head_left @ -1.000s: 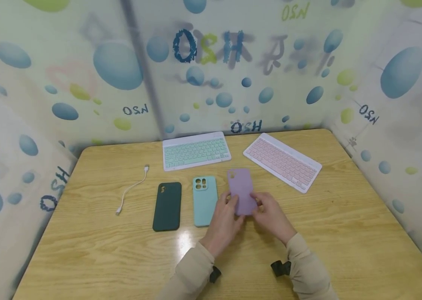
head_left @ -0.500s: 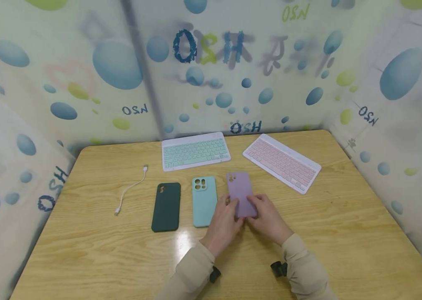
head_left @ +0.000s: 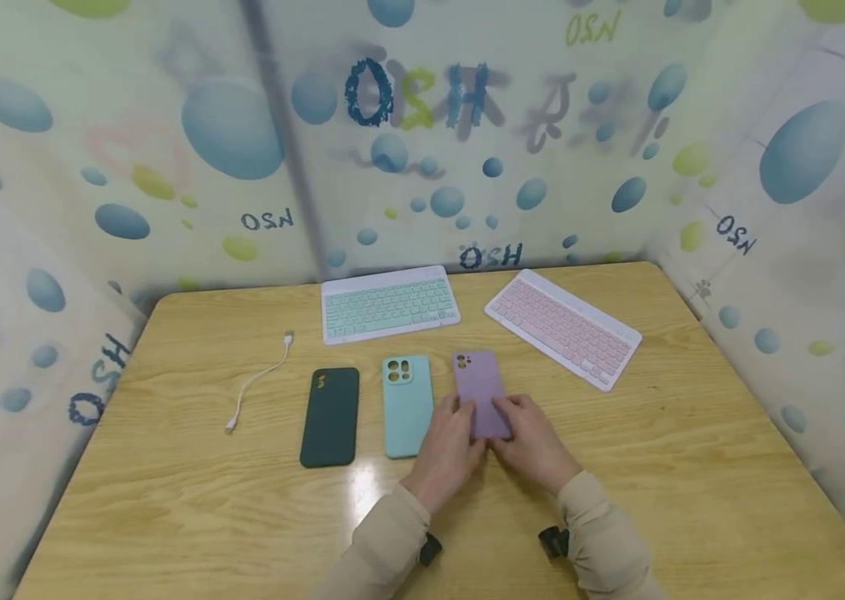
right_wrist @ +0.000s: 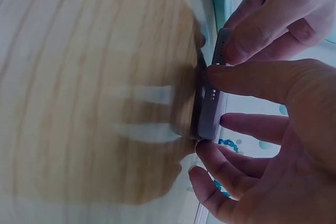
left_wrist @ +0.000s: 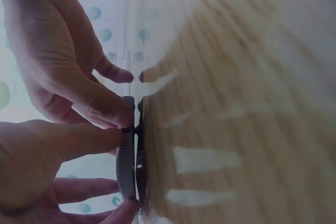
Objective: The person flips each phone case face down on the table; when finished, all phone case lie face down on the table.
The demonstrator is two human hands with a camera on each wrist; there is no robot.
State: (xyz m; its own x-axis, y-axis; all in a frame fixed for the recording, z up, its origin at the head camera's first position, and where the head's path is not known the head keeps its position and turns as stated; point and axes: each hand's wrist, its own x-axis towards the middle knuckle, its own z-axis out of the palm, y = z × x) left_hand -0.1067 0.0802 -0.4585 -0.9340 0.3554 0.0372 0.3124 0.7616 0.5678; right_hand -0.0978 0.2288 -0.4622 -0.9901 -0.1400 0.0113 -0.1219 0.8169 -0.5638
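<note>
A purple phone case lies flat or nearly flat, camera cutouts at the far end. My left hand holds its lower left corner, thumb on the near edge in the left wrist view. My right hand grips the lower right corner; in the right wrist view its thumb presses the end with the small holes. A thin dark gap shows between case and tabletop in that view. To the left lie a light blue phone case and a dark green phone case, side by side.
A white cable lies at the left of the wooden table. Behind the cases are a keyboard with mint keys and a slanted one with pink keys. Patterned walls stand at the back and sides.
The purple case has come slightly nearer to me. My right hand has shifted from its right side to the near corner, closer to my left hand. The view has shifted slightly.
</note>
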